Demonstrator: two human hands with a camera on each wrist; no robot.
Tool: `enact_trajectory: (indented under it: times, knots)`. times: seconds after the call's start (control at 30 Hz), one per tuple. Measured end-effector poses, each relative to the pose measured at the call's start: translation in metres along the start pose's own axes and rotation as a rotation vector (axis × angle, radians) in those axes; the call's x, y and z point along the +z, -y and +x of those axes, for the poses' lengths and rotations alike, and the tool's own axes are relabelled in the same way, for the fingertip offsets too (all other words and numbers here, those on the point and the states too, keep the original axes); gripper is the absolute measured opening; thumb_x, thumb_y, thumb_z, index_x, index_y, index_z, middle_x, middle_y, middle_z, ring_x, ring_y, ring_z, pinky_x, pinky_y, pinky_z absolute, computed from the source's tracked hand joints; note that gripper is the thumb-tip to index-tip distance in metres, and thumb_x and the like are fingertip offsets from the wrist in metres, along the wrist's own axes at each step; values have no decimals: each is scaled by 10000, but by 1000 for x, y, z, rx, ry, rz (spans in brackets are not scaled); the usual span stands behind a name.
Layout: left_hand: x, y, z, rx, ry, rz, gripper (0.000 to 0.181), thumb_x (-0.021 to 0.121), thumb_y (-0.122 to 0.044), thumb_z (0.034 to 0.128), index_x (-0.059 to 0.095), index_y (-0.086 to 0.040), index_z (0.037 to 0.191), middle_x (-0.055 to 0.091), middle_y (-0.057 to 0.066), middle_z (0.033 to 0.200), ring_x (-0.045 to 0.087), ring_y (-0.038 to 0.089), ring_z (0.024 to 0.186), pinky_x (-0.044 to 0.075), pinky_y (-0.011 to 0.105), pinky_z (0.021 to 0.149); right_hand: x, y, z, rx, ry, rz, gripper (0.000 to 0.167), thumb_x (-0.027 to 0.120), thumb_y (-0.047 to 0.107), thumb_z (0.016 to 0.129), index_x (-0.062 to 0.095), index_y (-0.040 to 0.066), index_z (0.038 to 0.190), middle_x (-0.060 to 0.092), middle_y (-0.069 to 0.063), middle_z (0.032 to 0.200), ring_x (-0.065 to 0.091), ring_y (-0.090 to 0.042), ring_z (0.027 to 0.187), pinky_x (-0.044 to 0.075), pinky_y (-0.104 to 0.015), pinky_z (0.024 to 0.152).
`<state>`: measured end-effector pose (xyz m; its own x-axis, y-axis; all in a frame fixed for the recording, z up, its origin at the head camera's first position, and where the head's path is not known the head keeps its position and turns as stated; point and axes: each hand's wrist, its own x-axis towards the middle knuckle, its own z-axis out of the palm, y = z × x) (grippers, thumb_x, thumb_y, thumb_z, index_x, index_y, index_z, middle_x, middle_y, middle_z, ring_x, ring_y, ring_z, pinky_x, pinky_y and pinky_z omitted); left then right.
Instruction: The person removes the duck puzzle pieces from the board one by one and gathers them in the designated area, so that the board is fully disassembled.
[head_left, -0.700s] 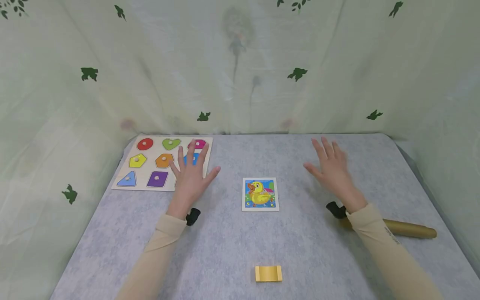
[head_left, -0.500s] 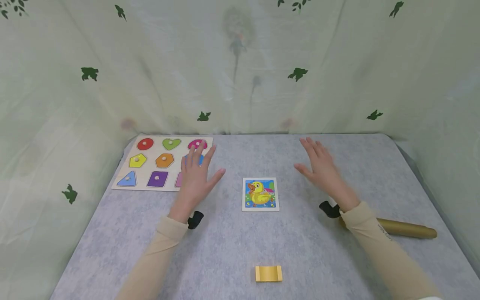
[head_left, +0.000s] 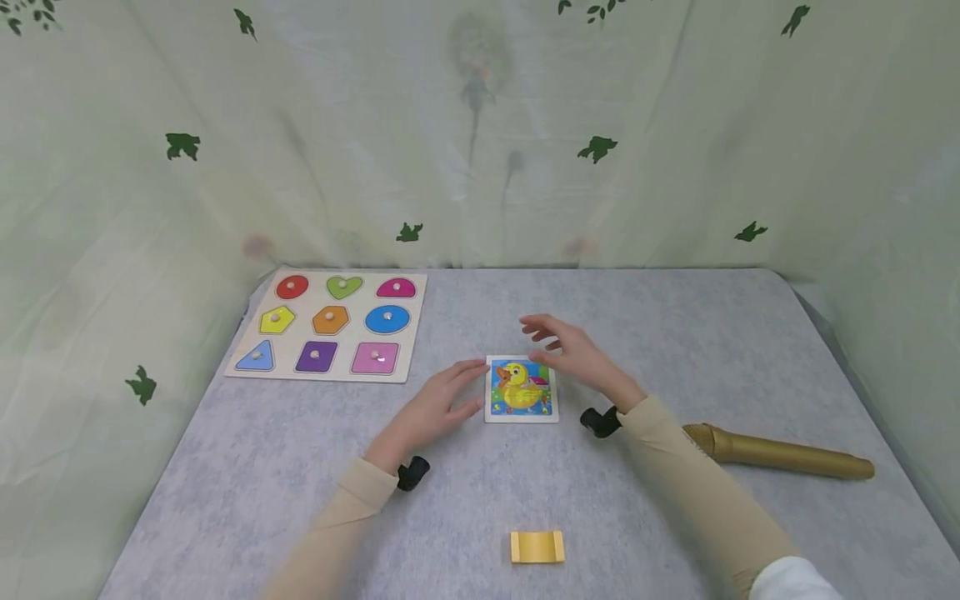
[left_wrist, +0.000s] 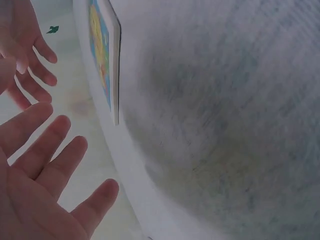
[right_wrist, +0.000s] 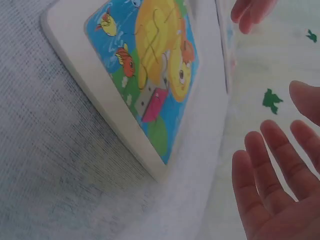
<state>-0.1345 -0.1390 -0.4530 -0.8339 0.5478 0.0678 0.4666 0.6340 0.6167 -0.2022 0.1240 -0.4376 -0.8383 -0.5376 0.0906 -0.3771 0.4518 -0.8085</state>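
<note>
A small square duck jigsaw puzzle (head_left: 519, 390) with a white frame lies flat at the middle of the table. My left hand (head_left: 429, 408) is at its left side, fingers extended toward the frame's edge. Over its upper right corner hovers my right hand (head_left: 576, 357), fingers loosely bent and holding nothing. In the left wrist view the left hand's fingers (left_wrist: 67, 160) are spread and apart from the puzzle. From the right wrist, the right hand (right_wrist: 280, 185) appears with relaxed fingers beside the puzzle (right_wrist: 145, 65), not touching it.
A white shape-puzzle board (head_left: 345, 333) with several coloured knobbed pieces lies at the back left. A gold-brown tube (head_left: 787, 454) rests on the right, partly behind the right sleeve. A small yellow block with a curved top (head_left: 537, 547) sits near the front.
Both hands have come inward and closer to the duck puzzle, the left from above the shape board, the right from the right side. The puzzle has stayed in place.
</note>
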Motion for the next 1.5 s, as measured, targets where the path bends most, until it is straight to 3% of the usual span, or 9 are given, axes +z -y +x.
enact_trajectory:
  times: [0.13,0.47,0.77,1.07,1.27,1.5]
  knots:
    - [11,3,1,22,68,14,509,577,-258,964,465,-39,1408,432,122,1436,396,303,1314,310,459,1064,13,-4,9,-7,72,36,463,643,8,888,503,-6,1329,586,-190,1223,547,-323,1079,454,-444,897]
    - [21,-1,-2,9,112,88,529,574,-282,963,452,-60,1427,427,112,1443,341,288,1349,217,562,1066,31,-10,25,74,186,-101,354,664,12,862,598,27,1210,615,-69,1170,558,-223,1041,451,-373,910]
    - [25,0,-6,-15,161,158,618,544,-393,966,349,-141,1495,335,36,1521,208,318,1413,139,595,1079,40,0,33,71,212,-217,316,689,4,835,642,-10,1147,629,-96,1103,583,-241,1017,458,-356,912]
    - [28,-7,-6,-64,138,194,576,553,-361,968,389,-152,1478,364,13,1505,236,332,1400,148,624,1063,49,5,40,64,213,-368,286,663,-25,826,654,21,1108,590,-66,1013,554,-215,971,446,-347,900]
    - [30,-8,-4,-76,119,225,548,563,-339,967,419,-155,1463,393,12,1484,270,343,1382,179,631,1052,51,5,41,95,211,-340,243,662,-29,835,638,30,1069,568,-63,993,535,-219,960,448,-345,892]
    - [32,-9,-3,-77,129,242,554,570,-307,968,400,-153,1472,380,28,1487,258,341,1385,179,630,1053,51,-2,41,120,226,-284,308,625,-71,816,622,49,1100,544,-49,1019,510,-206,972,438,-339,896]
